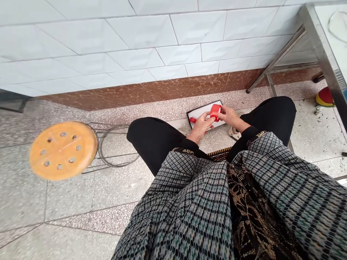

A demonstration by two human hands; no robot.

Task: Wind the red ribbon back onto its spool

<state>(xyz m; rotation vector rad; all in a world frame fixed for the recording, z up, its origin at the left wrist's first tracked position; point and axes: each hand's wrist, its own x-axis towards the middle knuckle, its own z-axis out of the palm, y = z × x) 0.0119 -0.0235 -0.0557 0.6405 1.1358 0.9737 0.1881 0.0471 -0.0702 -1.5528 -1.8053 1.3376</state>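
I sit with my knees apart, looking down at a speckled floor. Both hands reach out between my knees. My left hand (202,125) and my right hand (229,116) together grip a small red object (215,111), fingers pinched on its two sides. It is held just above a flat white box with a dark rim (199,111) that lies on the floor by the wall. A second small red piece (193,120) shows at the box's left end, partly hidden by my left hand. Checked sleeves cover my forearms.
An orange round stool with holes (63,150) stands to the left on a wire frame. A metal table's edge and legs (320,54) run along the right. A red and yellow object (325,96) lies under it. A white tiled wall with a brown skirting is ahead.
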